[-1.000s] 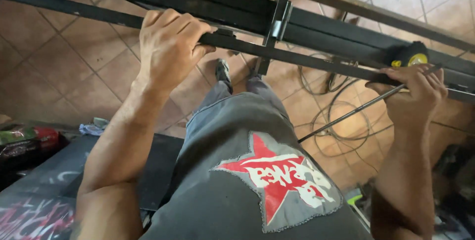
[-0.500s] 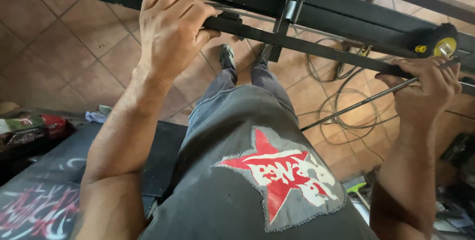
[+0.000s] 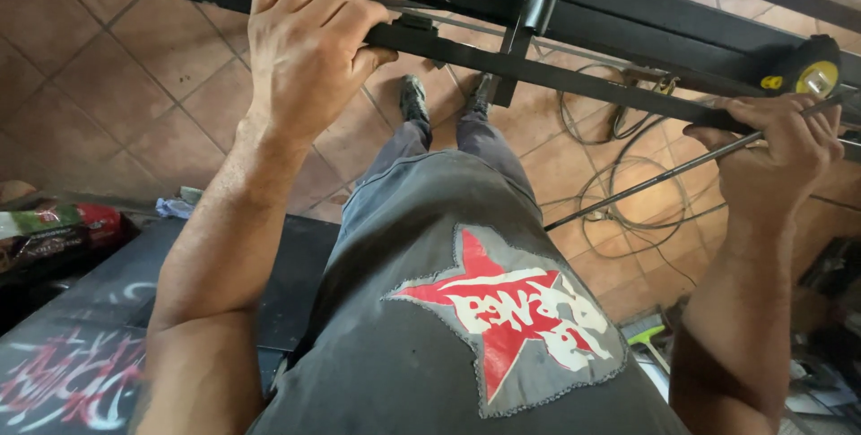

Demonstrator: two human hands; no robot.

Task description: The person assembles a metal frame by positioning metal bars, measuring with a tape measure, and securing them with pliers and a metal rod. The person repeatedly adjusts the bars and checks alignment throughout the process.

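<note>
The black metal frame (image 3: 574,76) runs across the top of the view, its thin bars crossing from beyond the left hand to the right hand, with a short upright piece (image 3: 529,13) between the two hands. The frame is where both hands meet: it stands above the tiled floor (image 3: 108,67), in front of the person's chest and legs.

As a judgement of progress, the frame looks already assembled into long rails and a crosspiece, and the work in hand seems to be steadying or checking it; nothing in view shows a joint being made, so how much remains I cannot tell.

The left hand (image 3: 305,49) is closed over the nearest bar, fingers curled down over its top, gripping it firmly. The right hand (image 3: 780,152) is also closed: it rests against the same bar and clamps a thin metal rod (image 3: 646,184), which slants down and away toward the person's middle. Just above the right hand, a yellow and black tape measure (image 3: 812,72) sits on the frame, touching or very near the knuckles.

Below the right hand, loose cables (image 3: 628,193) coil on the floor. Below the left forearm lies a dark board with painted marks (image 3: 81,354), and beside it some coloured packets (image 3: 54,229).
</note>
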